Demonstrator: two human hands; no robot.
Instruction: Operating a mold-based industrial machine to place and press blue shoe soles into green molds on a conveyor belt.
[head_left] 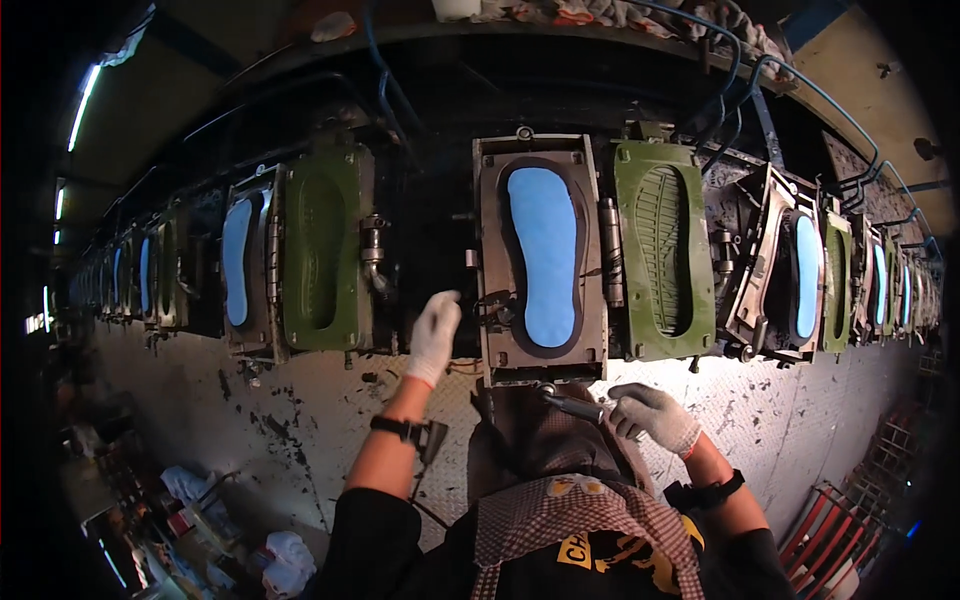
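Observation:
In front of me lies a hinged shoe-sole mould with a brown metal tray [490, 350]. A light blue sole-shaped piece [545, 255] rests in its dark recess. The mould's green half [630, 250] lies folded out to the right, its cavity showing a ribbed tread pattern. My left hand [434, 335], in a pale knitted glove, hovers left of the tray with its fingers drawn together and nothing visible in them. Below the tray's front edge, my gloved right hand [655, 415] has its fingers curled at the end of a dark handle [575, 405], which runs to the tray's front.
More moulds stand in a row on both sides, including a green half [325, 250] and blue pieces [237, 262] on the left and a tilted mould [775, 260] on the right. Blue pipes [835, 105] bend behind them. A red rack [822, 535] stands at lower right.

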